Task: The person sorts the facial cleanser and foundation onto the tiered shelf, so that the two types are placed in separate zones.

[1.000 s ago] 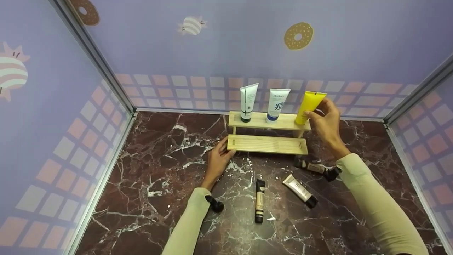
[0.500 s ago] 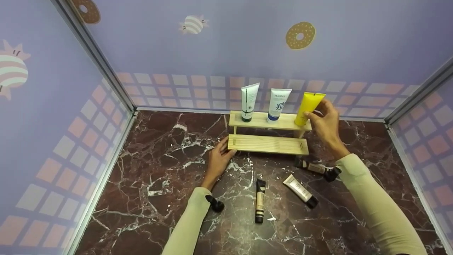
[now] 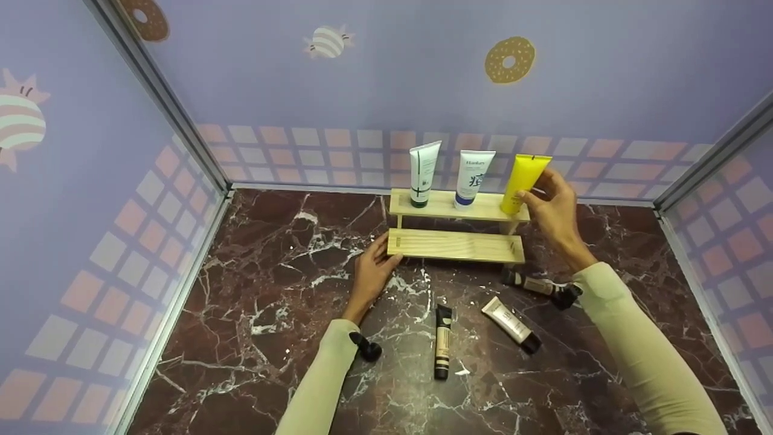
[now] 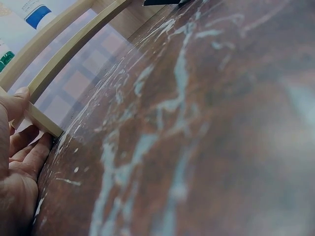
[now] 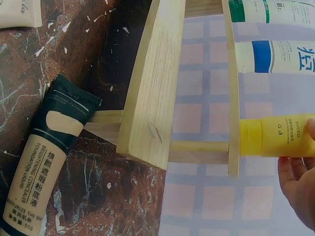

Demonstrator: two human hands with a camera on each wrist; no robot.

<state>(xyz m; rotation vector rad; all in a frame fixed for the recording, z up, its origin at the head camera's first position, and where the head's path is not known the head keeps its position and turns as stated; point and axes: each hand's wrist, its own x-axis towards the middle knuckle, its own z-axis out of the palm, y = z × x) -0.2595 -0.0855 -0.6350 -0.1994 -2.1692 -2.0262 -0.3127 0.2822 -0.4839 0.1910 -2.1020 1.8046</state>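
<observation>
A two-tier wooden display rack (image 3: 456,244) stands near the back wall. My right hand (image 3: 554,208) pinches a yellow squeeze tube (image 3: 524,184) between thumb and fingers, its cap end down at the right end of the upper tier. In the right wrist view, the yellow cap (image 5: 250,137) meets the tier's edge. Left of it on that tier stand a white tube with a blue cap (image 3: 474,178) and a white tube with a dark green cap (image 3: 424,175). My left hand (image 3: 371,275) grips the left end of the lower tier, thumb (image 4: 18,98) at its front edge.
On the dark marbled tabletop (image 3: 259,362) before the rack lie a slim black-and-beige tube (image 3: 443,341), a pale tube with a black cap (image 3: 510,323) and a foundation tube (image 3: 534,284) beneath the right wrist. Patterned panels (image 3: 386,78) enclose the back and sides.
The yellow tube and my right hand have shifted slightly left along the upper tier. My left hand stays at the rack's end.
</observation>
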